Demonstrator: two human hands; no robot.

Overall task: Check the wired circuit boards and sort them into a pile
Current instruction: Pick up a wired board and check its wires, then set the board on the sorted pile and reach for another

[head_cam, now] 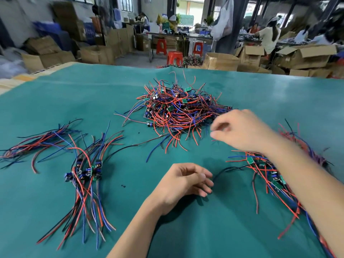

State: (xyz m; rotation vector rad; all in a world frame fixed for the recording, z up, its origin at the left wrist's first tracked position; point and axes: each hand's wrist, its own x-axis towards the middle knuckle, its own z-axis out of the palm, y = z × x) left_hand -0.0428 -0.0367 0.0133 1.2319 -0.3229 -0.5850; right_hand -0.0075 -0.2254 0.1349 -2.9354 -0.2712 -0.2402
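**Reaching for the next board**

On the green-covered counter point(55, 101), the unsorted heap of wired circuit boards point(178, 108) sits at centre frame, with a sorted pile point(83, 170) at lower left and another bundle point(270, 170) at lower right. The right hand point(240, 130) hovers at the heap's near right edge, fingers loosely curled, grip holding nothing visible. The left hand point(184, 181) rests relaxed, empty. Judged step: picking. Next, pinch one board free of the tangled wires.
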